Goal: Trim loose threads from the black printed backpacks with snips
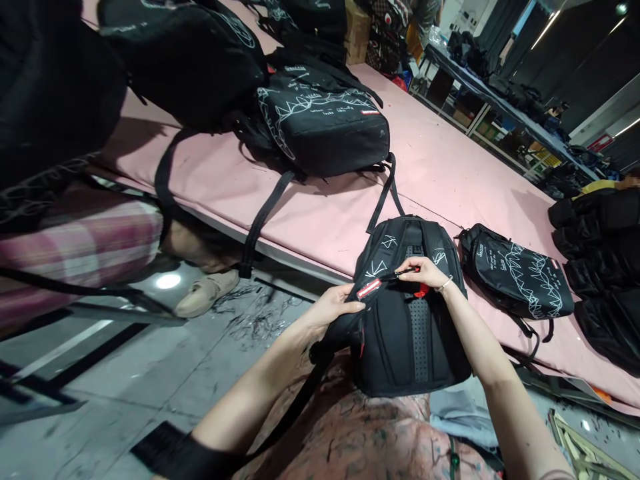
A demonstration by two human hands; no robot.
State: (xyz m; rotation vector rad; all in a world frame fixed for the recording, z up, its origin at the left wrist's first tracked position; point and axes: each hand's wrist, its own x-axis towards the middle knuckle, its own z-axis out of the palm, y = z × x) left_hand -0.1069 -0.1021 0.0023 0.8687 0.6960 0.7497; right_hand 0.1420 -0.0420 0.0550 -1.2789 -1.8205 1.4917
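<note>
A black backpack [440, 340] with white line drawings leans at the pink table's edge in front of my body, its padded back panel facing me. My left hand [333, 310] is closed round its shoulder strap [357, 297], thumb on top beside a red and white label [369, 289]. Over the upper back panel, my right hand [430, 272] pinches a thin black piece [406, 272] near the strap; its exact kind is unclear. A small red item [421, 291] shows just below those fingers, partly hidden.
The pink table [440, 160] runs diagonally and carries more black backpacks: one [330, 127] ahead, a smaller one [520, 273] at right, and a stack [600, 267] beyond. At left, another person's plaid-clothed leg [80, 260] and shoe [207, 293] show. Thread scraps litter the floor [200, 373].
</note>
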